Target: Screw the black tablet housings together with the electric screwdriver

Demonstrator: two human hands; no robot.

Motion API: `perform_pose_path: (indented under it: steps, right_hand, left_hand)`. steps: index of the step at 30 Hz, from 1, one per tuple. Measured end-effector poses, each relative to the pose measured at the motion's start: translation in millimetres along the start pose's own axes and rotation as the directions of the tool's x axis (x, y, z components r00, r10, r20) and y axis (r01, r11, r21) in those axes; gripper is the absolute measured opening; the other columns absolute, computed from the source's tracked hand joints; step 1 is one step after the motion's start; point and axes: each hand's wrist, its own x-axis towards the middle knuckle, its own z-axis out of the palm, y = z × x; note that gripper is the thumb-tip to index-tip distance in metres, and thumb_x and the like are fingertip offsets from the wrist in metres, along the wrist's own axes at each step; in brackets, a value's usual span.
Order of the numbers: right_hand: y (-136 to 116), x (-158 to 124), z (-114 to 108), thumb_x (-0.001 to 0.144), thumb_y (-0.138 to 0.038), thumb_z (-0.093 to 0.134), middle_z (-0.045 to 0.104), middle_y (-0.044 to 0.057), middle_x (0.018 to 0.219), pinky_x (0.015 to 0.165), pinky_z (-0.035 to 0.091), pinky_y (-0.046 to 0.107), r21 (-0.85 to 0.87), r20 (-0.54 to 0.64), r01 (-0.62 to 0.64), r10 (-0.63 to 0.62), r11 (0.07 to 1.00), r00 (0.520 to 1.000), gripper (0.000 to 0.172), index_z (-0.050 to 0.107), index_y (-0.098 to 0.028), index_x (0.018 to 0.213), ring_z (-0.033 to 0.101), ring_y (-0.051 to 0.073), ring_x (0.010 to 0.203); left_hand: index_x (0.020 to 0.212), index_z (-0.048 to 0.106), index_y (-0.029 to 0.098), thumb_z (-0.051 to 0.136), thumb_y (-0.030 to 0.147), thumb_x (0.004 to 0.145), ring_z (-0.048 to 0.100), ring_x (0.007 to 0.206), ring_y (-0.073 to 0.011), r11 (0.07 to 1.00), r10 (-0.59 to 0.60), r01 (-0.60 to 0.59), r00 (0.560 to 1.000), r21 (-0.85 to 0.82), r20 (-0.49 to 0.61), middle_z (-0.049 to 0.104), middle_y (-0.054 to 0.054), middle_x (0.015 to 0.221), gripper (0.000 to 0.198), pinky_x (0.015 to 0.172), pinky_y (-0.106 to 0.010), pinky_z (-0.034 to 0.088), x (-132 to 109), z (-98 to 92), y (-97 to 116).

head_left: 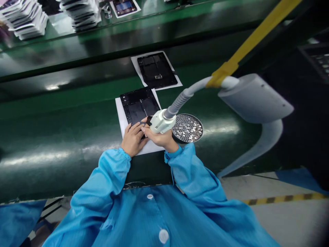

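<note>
My right hand (pixel 161 138) is wrapped round a white hand-held tool (pixel 162 121) with a ribbed hose at its back end. Its dark tip points left, over the lower right of a black tablet housing (pixel 135 107). My left hand (pixel 132 139) lies on the housing's near edge, fingers stretched out, close to the tool's tip. What is under those fingertips is mostly hidden. The housing rests on a white sheet (pixel 118 109). Just right of my right hand stands a round perforated metal dish (pixel 182 118) with many small shiny parts.
Beyond lies a second black tablet housing (pixel 156 68) on white paper. A raised green shelf (pixel 144 24) carries stacks of white-edged sheets (pixel 81 13) and another device (pixel 124 7). A yellow strap (pixel 257 34) holds up the hose, and a grey housing (pixel 255 99) hangs at right.
</note>
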Motion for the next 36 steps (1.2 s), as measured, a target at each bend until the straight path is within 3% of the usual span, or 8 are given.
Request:
perform_pose_path:
  steps: [7, 17, 19, 21, 25, 29, 32, 36]
  right_hand:
    - [-13.3, 4.0, -9.1, 0.069, -0.027, 0.069, 0.057, -0.006, 0.051, 0.055, 0.053, 0.030, 0.029, -0.141, 0.018, -0.014, 0.999, 0.990, 0.021, 0.060, -0.021, 0.087, 0.056, 0.013, 0.048]
    - [-21.0, 6.1, -39.4, 0.068, -0.028, 0.074, 0.056, -0.005, 0.050, 0.047, 0.048, 0.033, 0.015, -0.322, 0.094, -0.084, 0.995, 0.943, 0.024, 0.061, -0.026, 0.088, 0.053, 0.014, 0.043]
    - [-23.1, 6.0, -41.4, 0.067, -0.025, 0.074, 0.057, -0.005, 0.050, 0.048, 0.049, 0.033, 0.011, -0.331, 0.097, -0.088, 0.995, 0.939, 0.024, 0.061, -0.027, 0.088, 0.054, 0.015, 0.043]
    - [-25.2, 5.9, -42.4, 0.067, -0.024, 0.074, 0.057, -0.005, 0.050, 0.050, 0.051, 0.034, -0.009, -0.335, 0.095, -0.092, 0.995, 0.938, 0.024, 0.061, -0.026, 0.086, 0.055, 0.015, 0.045]
    - [-26.7, 5.4, -42.7, 0.067, -0.022, 0.074, 0.057, -0.004, 0.050, 0.060, 0.056, 0.037, -0.062, -0.335, 0.102, -0.117, 0.993, 0.935, 0.017, 0.060, -0.026, 0.076, 0.055, 0.015, 0.049]
    - [-26.3, 3.4, -42.9, 0.069, -0.020, 0.072, 0.057, -0.004, 0.051, 0.059, 0.055, 0.036, -0.054, -0.326, 0.085, -0.098, 0.995, 0.940, 0.016, 0.063, -0.024, 0.081, 0.055, 0.015, 0.049]
    - [-24.9, 2.3, -43.8, 0.068, -0.020, 0.071, 0.057, -0.004, 0.052, 0.058, 0.055, 0.034, -0.035, -0.312, 0.071, -0.079, 0.997, 0.947, 0.015, 0.064, -0.021, 0.081, 0.055, 0.014, 0.048]
    - [-21.4, 2.7, -43.9, 0.067, -0.021, 0.071, 0.058, -0.003, 0.054, 0.056, 0.054, 0.030, -0.022, -0.299, 0.060, -0.064, 0.998, 0.952, 0.016, 0.065, -0.020, 0.082, 0.056, 0.013, 0.049]
  left_hand:
    - [0.078, 0.066, 0.018, 0.063, 0.036, 0.086, 0.051, 0.123, -0.0269, 1.000, 0.006, -0.007, 0.998, -0.014, -0.058, 0.063, -0.010, 0.113, 0.020, 0.108, -0.049, 0.034, 0.5, -2.9, -2.3]
    - [0.075, 0.068, 0.019, 0.063, 0.035, 0.087, 0.058, 0.111, -0.0239, 0.989, 0.122, -0.131, 0.985, -0.070, -0.126, 0.067, -0.008, 0.096, 0.021, 0.099, -0.044, 0.045, -43.8, -23.3, 7.6]
    - [0.076, 0.068, 0.018, 0.061, 0.037, 0.088, 0.063, 0.098, -0.0206, 0.996, -0.009, -0.010, 0.976, -0.086, -0.218, 0.068, -0.008, 0.092, 0.024, 0.086, -0.035, 0.051, -46.9, -35.3, 0.8]
    - [0.074, 0.068, 0.017, 0.059, 0.041, 0.089, 0.064, 0.073, -0.0160, 0.959, -0.282, 0.264, 0.916, -0.101, -0.285, 0.068, -0.005, 0.078, 0.029, 0.069, -0.028, 0.050, -45.0, -48.0, -7.3]
    - [0.064, 0.065, 0.019, 0.065, 0.054, 0.077, 0.054, 0.051, -0.0142, 0.776, -0.631, 0.631, 0.774, -0.014, -0.061, 0.060, 0.000, 0.055, 0.038, 0.050, -0.025, 0.036, -34.8, -61.6, -12.1]
    - [0.049, 0.050, 0.019, 0.061, 0.048, 0.077, 0.045, 0.047, -0.0120, 0.820, -0.565, 0.572, 0.814, -0.012, 0.132, 0.050, 0.002, 0.048, 0.042, 0.049, -0.025, 0.027, -30.3, -58.4, -8.8]
    - [0.048, 0.044, 0.019, 0.057, 0.042, 0.075, 0.041, 0.047, -0.0096, 0.794, -0.546, 0.534, 0.837, -0.291, 0.047, 0.044, 0.003, 0.049, 0.037, 0.049, -0.023, 0.029, -34.8, -56.5, -20.5]
    - [0.051, 0.043, 0.018, 0.062, 0.037, 0.066, 0.039, 0.046, -0.0069, 0.679, -0.694, 0.461, 0.656, -0.571, -0.295, 0.045, 0.005, 0.051, 0.030, 0.047, -0.019, 0.030, -37.6, -66.1, -57.2]
